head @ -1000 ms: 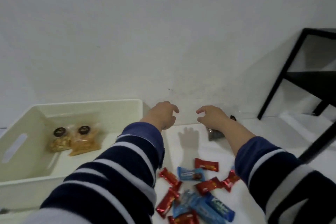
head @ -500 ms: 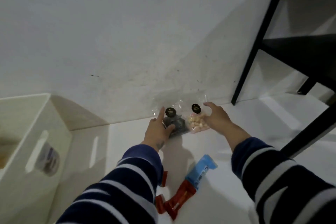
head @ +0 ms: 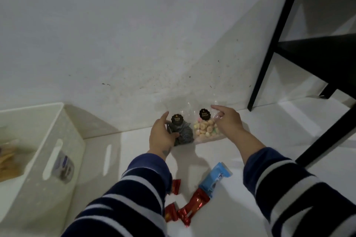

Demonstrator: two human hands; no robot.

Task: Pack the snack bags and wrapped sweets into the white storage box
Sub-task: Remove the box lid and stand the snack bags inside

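Bottom centre: red sweets (head: 187,207) and blue sweet (head: 215,180) loose on table (head: 240,208), long axes slanting toward upper right, unpacked.

Mid frame: left hand (head: 163,134) curled round dark snack bag (head: 183,133), thumb and fingers on its left side, likely to lift it. Right hand (head: 228,121) part open, fingertips at right edge of pale snack bag (head: 205,129); hold not clear.

Both bags upright against wall (head: 134,44), sticker ends up.

Left edge: white box (head: 63,140), some snacks inside, well apart from bags.
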